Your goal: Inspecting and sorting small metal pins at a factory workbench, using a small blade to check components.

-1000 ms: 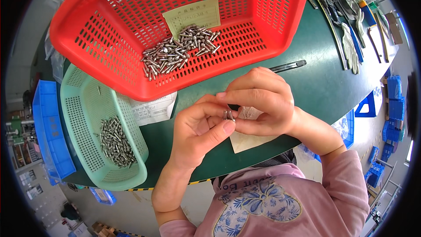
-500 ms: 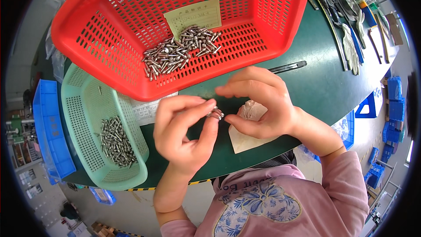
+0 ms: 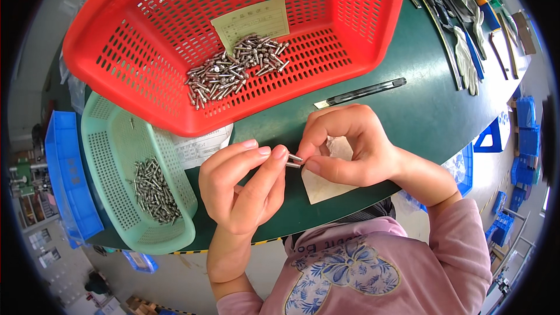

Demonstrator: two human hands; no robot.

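Small silvery metal pins [image 3: 295,158] are pinched between the thumb and fingertips of my left hand [image 3: 242,189], their ends sticking out to the right. My right hand [image 3: 356,154] closes its thumb and index finger on the protruding ends. How many pins there are is partly hidden by the fingers. Under my right hand lies a beige piece of paper or cloth [image 3: 321,191]. Beyond my hands a big red perforated basket [image 3: 201,123] holds a heap of similar metal pins [image 3: 233,70]. A pale green basket [image 3: 185,198] to the left contains another pile of small metal parts [image 3: 154,192].
A black utility knife [image 3: 364,92] lies on the green tabletop [image 3: 426,105] past my right hand. Printed paper [image 3: 201,146] sticks out from beneath the red basket. White gloves [image 3: 466,67] and tools sit far right; a blue bin [image 3: 73,175] stands at far left.
My right hand has moved down and closed onto the pin ends, where before its thumb and index finger were apart. The knife's blade end now shows. The view has shifted slightly.
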